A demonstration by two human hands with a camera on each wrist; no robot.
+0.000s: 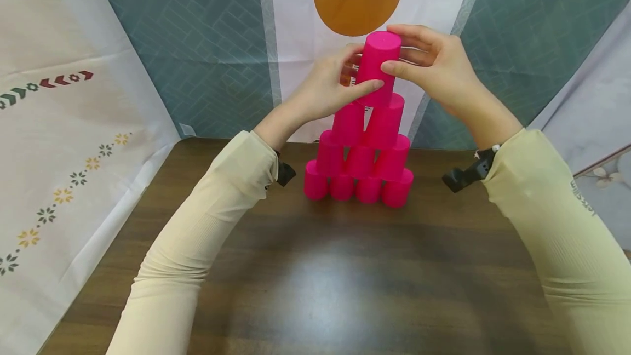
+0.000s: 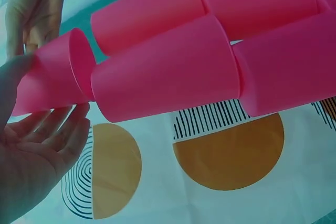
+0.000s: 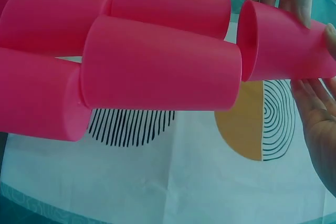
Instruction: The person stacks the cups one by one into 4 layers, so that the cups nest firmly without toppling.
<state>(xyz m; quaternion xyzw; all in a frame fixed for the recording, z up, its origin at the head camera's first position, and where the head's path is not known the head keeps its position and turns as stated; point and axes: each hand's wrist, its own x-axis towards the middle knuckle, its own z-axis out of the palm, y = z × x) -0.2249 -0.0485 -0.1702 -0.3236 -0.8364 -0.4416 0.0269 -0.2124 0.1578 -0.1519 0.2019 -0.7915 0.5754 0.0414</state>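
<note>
A pink cup (image 1: 378, 62), upside down, is held at the top of a stack of like cups by both hands. My left hand (image 1: 322, 85) grips its lower left side, thumb across the front. Higher up, my right hand (image 1: 439, 62) holds the right side between thumb and fingers. In the left wrist view the held cup (image 2: 50, 77) has its open rim toward the upper row; whether it rests fully there I cannot tell. Below come two pink cups (image 1: 384, 122), then a row of three (image 1: 360, 161), then a bottom row of several cups (image 1: 367, 190).
The stack stands on a dark brown wooden table (image 1: 315, 284), near its back edge. Close behind hangs a patterned cloth (image 1: 296, 26) in white and teal. A white cloth (image 1: 64, 141) with flower motifs borders the left side.
</note>
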